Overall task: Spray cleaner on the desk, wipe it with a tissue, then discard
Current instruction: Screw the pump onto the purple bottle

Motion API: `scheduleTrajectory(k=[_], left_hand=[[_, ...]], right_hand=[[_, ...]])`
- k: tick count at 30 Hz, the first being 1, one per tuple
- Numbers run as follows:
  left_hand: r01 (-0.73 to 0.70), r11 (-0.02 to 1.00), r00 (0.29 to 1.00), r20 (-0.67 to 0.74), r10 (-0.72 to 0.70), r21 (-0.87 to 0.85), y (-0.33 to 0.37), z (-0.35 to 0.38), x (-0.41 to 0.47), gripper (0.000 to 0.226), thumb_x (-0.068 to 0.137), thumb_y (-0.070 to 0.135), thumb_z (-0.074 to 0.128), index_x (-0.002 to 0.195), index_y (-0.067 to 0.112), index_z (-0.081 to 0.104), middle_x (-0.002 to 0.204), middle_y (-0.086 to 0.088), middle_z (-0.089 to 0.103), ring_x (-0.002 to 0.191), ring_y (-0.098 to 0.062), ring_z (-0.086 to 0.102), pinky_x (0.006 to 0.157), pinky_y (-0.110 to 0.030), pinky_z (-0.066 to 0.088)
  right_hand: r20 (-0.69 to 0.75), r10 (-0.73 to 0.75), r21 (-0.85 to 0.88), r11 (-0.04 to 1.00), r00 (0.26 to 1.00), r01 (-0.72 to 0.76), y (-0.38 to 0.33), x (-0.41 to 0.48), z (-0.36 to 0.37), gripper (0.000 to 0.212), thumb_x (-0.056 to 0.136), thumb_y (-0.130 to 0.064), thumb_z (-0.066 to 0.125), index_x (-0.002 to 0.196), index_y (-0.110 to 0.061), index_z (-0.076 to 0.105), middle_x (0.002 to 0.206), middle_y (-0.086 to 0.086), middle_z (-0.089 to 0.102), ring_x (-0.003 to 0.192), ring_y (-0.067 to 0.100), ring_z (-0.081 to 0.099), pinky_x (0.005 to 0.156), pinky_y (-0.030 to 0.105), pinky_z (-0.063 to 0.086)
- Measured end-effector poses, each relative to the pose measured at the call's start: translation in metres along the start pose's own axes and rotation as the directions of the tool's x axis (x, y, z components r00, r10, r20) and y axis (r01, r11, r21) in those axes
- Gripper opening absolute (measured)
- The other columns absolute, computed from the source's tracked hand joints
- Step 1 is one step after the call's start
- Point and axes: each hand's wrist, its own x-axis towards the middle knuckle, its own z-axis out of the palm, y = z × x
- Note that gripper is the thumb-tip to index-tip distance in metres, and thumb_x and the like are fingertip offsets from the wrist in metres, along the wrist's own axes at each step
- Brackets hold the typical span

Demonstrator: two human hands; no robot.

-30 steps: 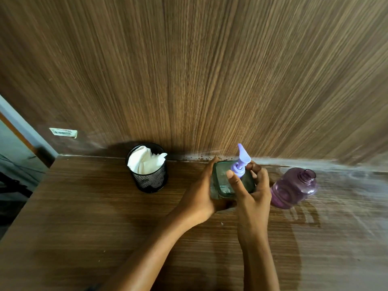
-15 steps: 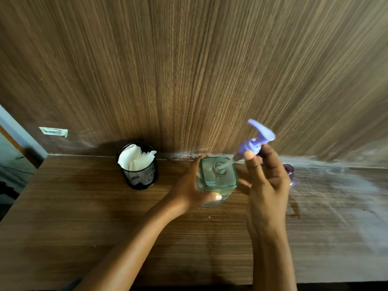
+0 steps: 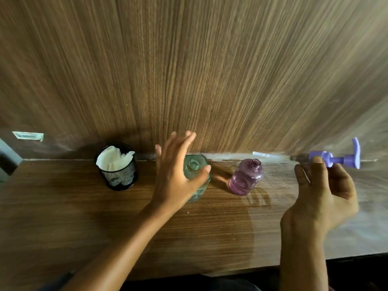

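Observation:
A clear green bottle [image 3: 198, 186] stands uncapped near the back of the wooden desk [image 3: 63, 208]. My left hand [image 3: 175, 177] hovers against its left side with fingers spread straight and the thumb touching its shoulder. My right hand [image 3: 323, 198] is far to the right, above the desk, pinching the purple pump head [image 3: 336, 160], which is out of the bottle and lies sideways; its dip tube is blurred. White tissues [image 3: 111, 161] fill a black mesh cup [image 3: 120, 178] at the left of the bottle.
A small purple bottle [image 3: 245, 179] without a cap stands between my two hands. A wood-grain wall panel [image 3: 189, 70] rises straight behind the desk. The desk's front edge [image 3: 357, 255] runs close to me at the lower right. Pale smears mark the desk's right part.
My right hand pulled the purple pump out of the green bottle and carried it far right. My left hand loosened its grip on the bottle and spread its fingers.

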Motion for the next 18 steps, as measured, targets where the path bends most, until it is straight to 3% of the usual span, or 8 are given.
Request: scheduleTrajectory(k=[2,4,6,8,11,14,16,18], left_hand=[[-0.184,0.979,0.981,-0.047,0.188,0.090,0.011,0.008,0.000,0.044,0.082,0.035,0.057,0.122,0.017,0.057,0.131,0.004,0.054,0.134,-0.016,0.036,0.115,-0.055,0.010],[-0.308,0.947,0.951,0.001,0.309,0.095,0.022,0.018,-0.003,0.029,0.084,0.027,0.057,0.107,0.013,0.067,0.116,0.001,0.065,0.120,-0.015,0.051,0.114,-0.051,0.022],[-0.360,0.933,0.930,0.090,0.356,0.026,0.032,0.030,-0.011,0.024,0.084,0.020,0.057,0.102,0.009,0.069,0.109,-0.002,0.068,0.108,-0.015,0.059,0.103,-0.039,0.041],[-0.316,0.948,0.921,0.232,0.313,-0.023,0.036,0.039,-0.022,0.027,0.084,0.019,0.055,0.106,0.010,0.067,0.114,-0.001,0.066,0.108,-0.015,0.060,0.091,-0.032,0.049],[-0.221,0.975,0.885,0.417,0.209,-0.021,0.032,0.056,-0.036,0.037,0.086,0.022,0.056,0.123,0.019,0.058,0.138,0.005,0.050,0.124,-0.010,0.048,0.097,-0.026,0.046],[-0.106,0.994,0.847,0.526,0.080,0.019,0.023,0.069,-0.039,0.056,0.089,0.032,0.052,0.141,0.031,0.032,0.155,0.014,0.018,0.138,-0.004,0.024,0.104,-0.025,0.036],[-0.075,0.997,0.829,0.558,0.043,0.034,0.018,0.075,-0.035,0.066,0.091,0.032,0.050,0.147,0.031,0.015,0.157,0.016,0.003,0.142,-0.003,0.012,0.108,-0.029,0.035],[-0.104,0.994,0.840,0.536,0.078,0.018,0.014,0.079,-0.033,0.073,0.091,0.027,0.052,0.149,0.026,0.007,0.158,0.013,-0.002,0.143,-0.005,0.008,0.111,-0.029,0.033]], right_hand=[[-0.014,-0.035,-0.034,0.999,0.999,0.035,0.004,0.001,-0.002,0.013,0.081,-0.005,0.068,0.085,-0.014,0.061,0.078,0.000,0.064,0.080,0.020,0.062,0.086,0.043,0.056],[-0.022,-0.050,-0.063,0.997,0.998,0.049,0.007,0.001,-0.002,0.015,0.081,-0.004,0.068,0.085,-0.017,0.062,0.071,-0.009,0.066,0.075,0.015,0.062,0.088,0.043,0.054],[-0.003,-0.049,-0.085,0.995,0.999,0.049,0.010,0.002,-0.004,0.014,0.081,-0.003,0.068,0.089,-0.013,0.062,0.075,-0.006,0.066,0.080,0.018,0.062,0.091,0.045,0.053],[0.017,-0.042,-0.123,0.991,0.999,0.043,0.014,0.002,-0.006,0.017,0.082,-0.003,0.067,0.099,-0.003,0.063,0.082,0.000,0.065,0.083,0.020,0.062,0.093,0.047,0.052],[0.045,-0.028,-0.160,0.987,0.999,0.035,0.019,0.005,-0.010,0.026,0.082,-0.006,0.067,0.107,0.003,0.063,0.078,-0.005,0.069,0.078,0.010,0.064,0.092,0.043,0.053],[0.113,-0.025,-0.190,0.981,0.993,0.046,0.022,0.010,-0.010,0.020,0.083,-0.009,0.067,0.103,-0.007,0.065,0.070,-0.014,0.072,0.073,-0.001,0.066,0.081,0.023,0.055],[0.187,-0.047,-0.203,0.976,0.981,0.085,0.023,0.020,-0.002,0.018,0.084,-0.008,0.067,0.101,-0.006,0.065,0.066,-0.019,0.070,0.067,-0.005,0.064,0.068,0.011,0.050],[0.271,-0.046,-0.253,0.960,0.961,0.117,0.027,0.034,0.009,0.020,0.083,-0.008,0.067,0.101,0.000,0.066,0.071,-0.011,0.071,0.069,0.000,0.062,0.063,0.009,0.046]])
